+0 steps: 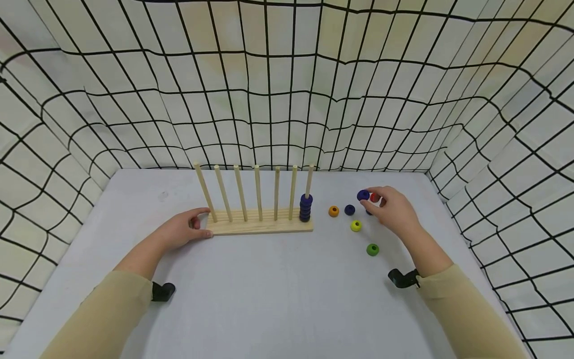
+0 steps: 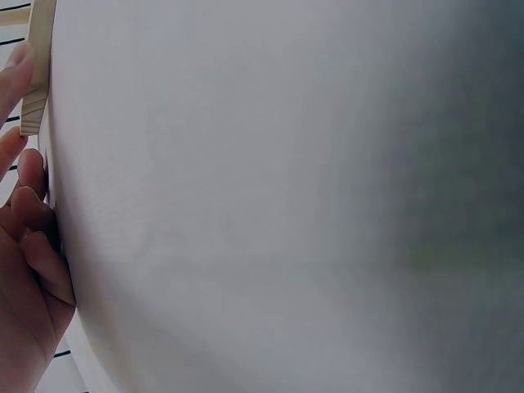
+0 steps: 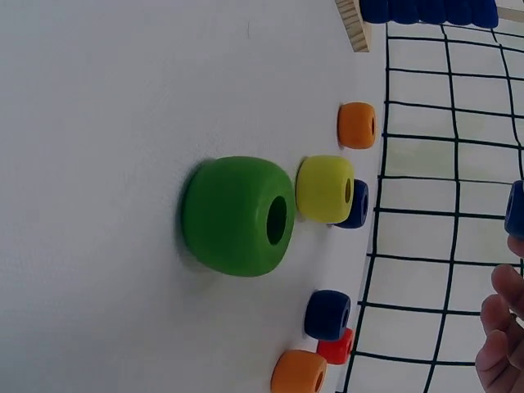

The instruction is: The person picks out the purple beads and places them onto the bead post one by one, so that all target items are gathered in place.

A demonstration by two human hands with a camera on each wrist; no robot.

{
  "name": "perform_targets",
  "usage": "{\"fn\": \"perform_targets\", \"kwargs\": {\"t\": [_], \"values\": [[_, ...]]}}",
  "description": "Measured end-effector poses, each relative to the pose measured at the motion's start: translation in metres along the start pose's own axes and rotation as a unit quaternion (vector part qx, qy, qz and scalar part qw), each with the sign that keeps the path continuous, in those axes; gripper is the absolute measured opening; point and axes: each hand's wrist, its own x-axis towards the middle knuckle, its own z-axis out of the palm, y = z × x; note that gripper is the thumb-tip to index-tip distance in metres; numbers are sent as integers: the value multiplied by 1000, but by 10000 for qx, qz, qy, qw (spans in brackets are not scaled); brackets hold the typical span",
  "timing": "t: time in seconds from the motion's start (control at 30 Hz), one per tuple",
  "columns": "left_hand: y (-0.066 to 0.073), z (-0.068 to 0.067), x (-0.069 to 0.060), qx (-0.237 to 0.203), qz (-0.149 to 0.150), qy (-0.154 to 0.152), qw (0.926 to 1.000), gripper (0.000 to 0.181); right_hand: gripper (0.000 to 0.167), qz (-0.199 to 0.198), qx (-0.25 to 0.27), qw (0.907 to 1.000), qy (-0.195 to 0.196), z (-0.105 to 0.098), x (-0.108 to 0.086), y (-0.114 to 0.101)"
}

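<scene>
A wooden peg stand (image 1: 260, 228) with several upright pegs lies along the table. Several dark blue beads (image 1: 305, 208) are stacked on its rightmost peg. My left hand (image 1: 181, 229) grips the left end of the stand's base, thumb at the front corner; the left wrist view shows the base's end (image 2: 39, 74) between thumb and finger. To the right of the stand, my right hand (image 1: 394, 209) pinches a blue bead (image 1: 363, 195) by its fingertips, raised above the table. The same held bead (image 3: 515, 210) appears at the right wrist view's edge.
Loose beads lie near my right hand: orange (image 1: 334, 211), blue (image 1: 350, 210), yellow (image 1: 356, 226), green (image 1: 372, 250) and red (image 1: 374, 197). Another orange bead (image 3: 299, 373) shows in the right wrist view. Black netting (image 1: 269, 89) surrounds the white table (image 1: 278, 299) at back and sides.
</scene>
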Motion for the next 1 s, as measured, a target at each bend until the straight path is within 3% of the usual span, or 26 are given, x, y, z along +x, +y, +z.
{"fn": "perform_targets", "kwargs": {"t": [0.57, 1.0], "values": [[2, 0, -2, -58, 24, -1, 10000, 79, 48, -332, 176, 9992, 167, 8, 2, -22], [2, 0, -2, -97, 99, -13, 9999, 77, 48, -308, 296, 9989, 168, 7, 9, -45]]}}
